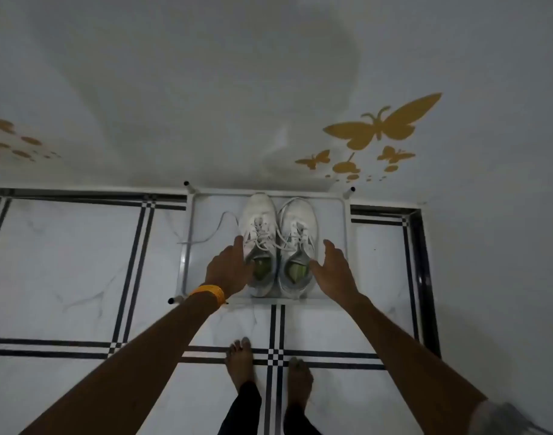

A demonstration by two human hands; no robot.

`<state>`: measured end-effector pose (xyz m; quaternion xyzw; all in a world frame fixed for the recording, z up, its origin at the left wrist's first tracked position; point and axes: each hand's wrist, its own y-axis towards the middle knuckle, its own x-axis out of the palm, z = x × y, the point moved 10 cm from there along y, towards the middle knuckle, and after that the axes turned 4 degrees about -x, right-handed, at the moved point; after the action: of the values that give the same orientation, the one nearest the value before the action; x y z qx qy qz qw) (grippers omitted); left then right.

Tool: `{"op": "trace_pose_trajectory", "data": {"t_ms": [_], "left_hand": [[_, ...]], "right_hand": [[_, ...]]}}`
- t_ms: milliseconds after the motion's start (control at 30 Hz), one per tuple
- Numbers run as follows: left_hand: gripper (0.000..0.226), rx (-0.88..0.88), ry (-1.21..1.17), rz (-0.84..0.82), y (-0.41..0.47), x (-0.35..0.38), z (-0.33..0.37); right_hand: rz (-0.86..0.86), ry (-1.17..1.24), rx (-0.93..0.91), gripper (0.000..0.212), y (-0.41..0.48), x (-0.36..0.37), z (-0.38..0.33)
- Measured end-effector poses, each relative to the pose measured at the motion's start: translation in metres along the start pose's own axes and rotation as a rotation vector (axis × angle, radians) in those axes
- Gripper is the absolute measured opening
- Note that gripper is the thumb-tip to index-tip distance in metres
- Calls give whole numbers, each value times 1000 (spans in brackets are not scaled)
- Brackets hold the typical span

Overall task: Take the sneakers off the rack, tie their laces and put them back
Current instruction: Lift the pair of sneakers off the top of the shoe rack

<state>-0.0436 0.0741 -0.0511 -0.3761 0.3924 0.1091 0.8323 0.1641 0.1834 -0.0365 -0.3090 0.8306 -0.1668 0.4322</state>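
Two white sneakers stand side by side on a low white rack (345,215), toes toward the wall. The left sneaker (259,227) has loose laces; one lace (217,229) trails out over the rack's left edge. The right sneaker (298,233) also shows untied laces. My left hand (228,271) lies against the left sneaker's outer side, fingers spread, thumb at its opening. My right hand (333,271) is spread beside the right sneaker's outer side, at or just short of touching. Neither hand grips a shoe.
The rack stands against a white wall with gold butterfly decals (385,127). The floor is white marble tile with black line borders (276,334). My bare feet (240,362) stand just in front of the rack. A yellow bangle (207,291) is on my left wrist.
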Motion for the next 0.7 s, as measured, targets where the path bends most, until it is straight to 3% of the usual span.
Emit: {"op": "trace_pose_trajectory", "data": {"t_ms": [133, 267, 433, 700], "left_hand": [[57, -50, -12, 1, 52, 48, -22], [65, -19, 8, 113, 69, 77, -34], [29, -39, -67, 216, 62, 82, -39], [17, 30, -144, 289, -23, 69, -29]], "right_hand": [[-37, -86, 26, 58, 58, 45, 40], [-14, -201, -34, 59, 79, 76, 67], [77, -231, -84, 34, 77, 77, 74], [129, -185, -248, 27, -2, 56, 67]]}}
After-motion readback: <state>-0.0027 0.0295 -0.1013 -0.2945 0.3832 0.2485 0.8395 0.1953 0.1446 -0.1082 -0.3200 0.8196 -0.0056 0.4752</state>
